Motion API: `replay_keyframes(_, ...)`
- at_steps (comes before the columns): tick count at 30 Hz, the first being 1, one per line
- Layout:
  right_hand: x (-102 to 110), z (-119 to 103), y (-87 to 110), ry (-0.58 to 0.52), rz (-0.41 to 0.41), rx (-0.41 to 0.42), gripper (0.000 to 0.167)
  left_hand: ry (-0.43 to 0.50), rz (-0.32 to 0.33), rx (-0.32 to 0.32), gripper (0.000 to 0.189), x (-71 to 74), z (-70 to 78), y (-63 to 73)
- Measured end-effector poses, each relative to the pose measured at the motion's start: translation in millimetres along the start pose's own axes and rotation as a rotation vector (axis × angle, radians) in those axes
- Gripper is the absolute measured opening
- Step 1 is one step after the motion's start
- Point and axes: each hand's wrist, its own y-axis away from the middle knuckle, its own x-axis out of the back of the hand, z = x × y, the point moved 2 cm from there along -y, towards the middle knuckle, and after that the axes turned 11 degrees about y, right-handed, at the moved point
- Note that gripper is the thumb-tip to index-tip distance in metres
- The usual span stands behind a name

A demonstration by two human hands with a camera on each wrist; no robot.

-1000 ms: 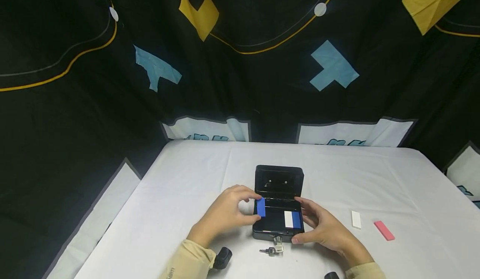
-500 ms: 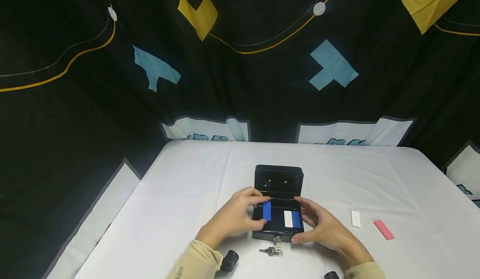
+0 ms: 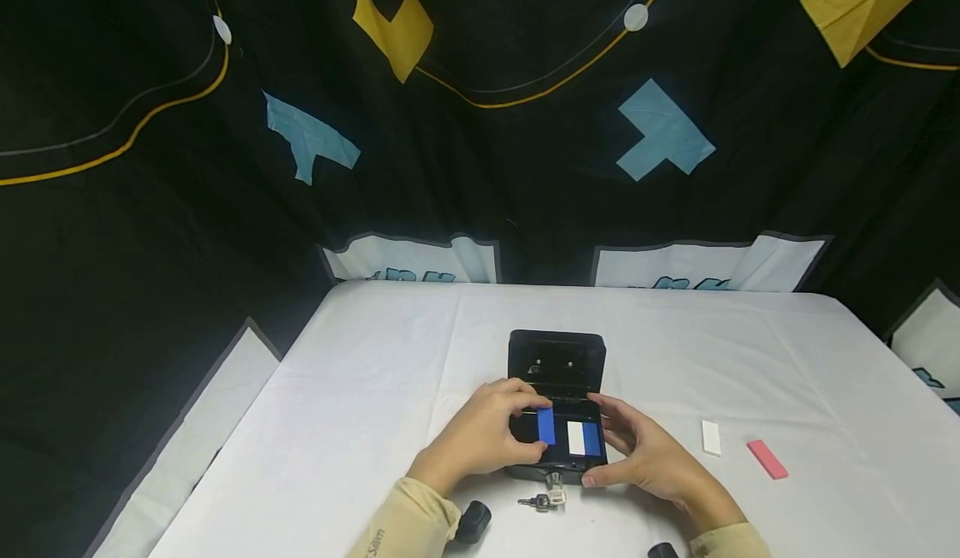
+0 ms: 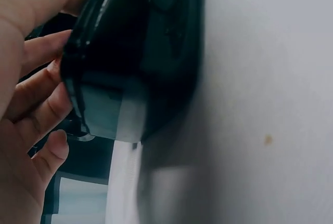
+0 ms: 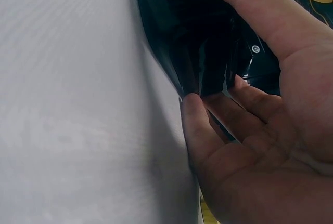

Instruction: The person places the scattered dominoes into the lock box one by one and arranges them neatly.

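Note:
In the head view a small black cash box (image 3: 557,355) stands on the white table with its lid raised. My left hand (image 3: 486,427) pinches a blue block (image 3: 546,426) by its two ends, thumb near and index finger far, over the box's inside. To the right in the box lie a white block (image 3: 575,439) and another blue block (image 3: 592,439), side by side. My right hand (image 3: 647,458) holds the box's right side, thumb at the front corner and fingers toward the back. The right wrist view shows these fingers (image 5: 244,109) against the box wall (image 5: 177,37).
Keys (image 3: 542,501) hang at the lock on the box's front. To the right on the tabletop (image 3: 375,349) lie a white block (image 3: 711,438) and a pink block (image 3: 768,459). A dark patterned cloth (image 3: 480,174) rises behind the table.
My left hand has carried the blue block rightward, from the box's left edge to near its middle, toward the white block. The right hand and the box stay in place.

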Motion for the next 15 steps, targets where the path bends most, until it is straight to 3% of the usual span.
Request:
replay_keyframes(10, -0.9, -0.1, -0.7, -0.017, 0.003, 0.001, 0.111, 0.077, -0.013, 0.083, 0.05, -8.4, -6.6, -0.8)
replay_keyframes(15, -0.2, -0.3, -0.4, -0.013, 0.0, -0.002, 0.111, 0.099, -0.026, 0.096, 0.049, -10.5, -8.8, -2.5)
